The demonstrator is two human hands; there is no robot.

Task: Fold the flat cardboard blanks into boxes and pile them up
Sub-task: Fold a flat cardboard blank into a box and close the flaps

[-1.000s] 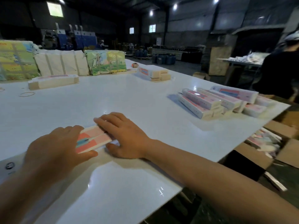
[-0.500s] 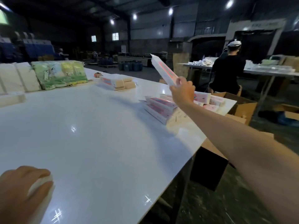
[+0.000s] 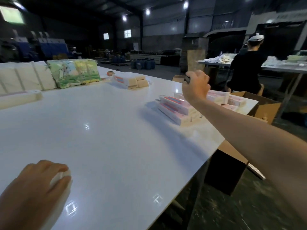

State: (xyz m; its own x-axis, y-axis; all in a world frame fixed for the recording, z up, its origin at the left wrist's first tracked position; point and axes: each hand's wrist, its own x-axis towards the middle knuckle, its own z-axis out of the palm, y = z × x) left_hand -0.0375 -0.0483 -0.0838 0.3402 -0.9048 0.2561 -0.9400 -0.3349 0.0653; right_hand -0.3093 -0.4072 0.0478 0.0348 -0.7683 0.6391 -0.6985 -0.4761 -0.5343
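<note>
Nearest, left hand (image 3: 41,185) rests low on the white table (image 3: 116,138), fingers curled over the top of a pale stack of blanks (image 3: 62,177); only a sliver of the stack shows, so its count and lie are hard to read. Mid-table bare and glossy. Further out, right arm stretched forward, right hand (image 3: 195,87) raised above the pile of folded boxes (image 3: 178,107), fingers curled loosely, holding no box; a small dark edge shows by the knuckles, too small to identify. Pile sits near the table's right edge, pink-topped boxes lying with long axes running from near right towards far left, stacked a few deep, more boxes behind them partly hidden by the hand. Judgement: next blank lies under the left hand, close to the body, so the right hand must come back across the table to meet it; left is much the nearer. Beyond: smaller box stack (image 3: 129,81), wrapped bundles (image 3: 73,73), another person (image 3: 245,63) at a far table
</note>
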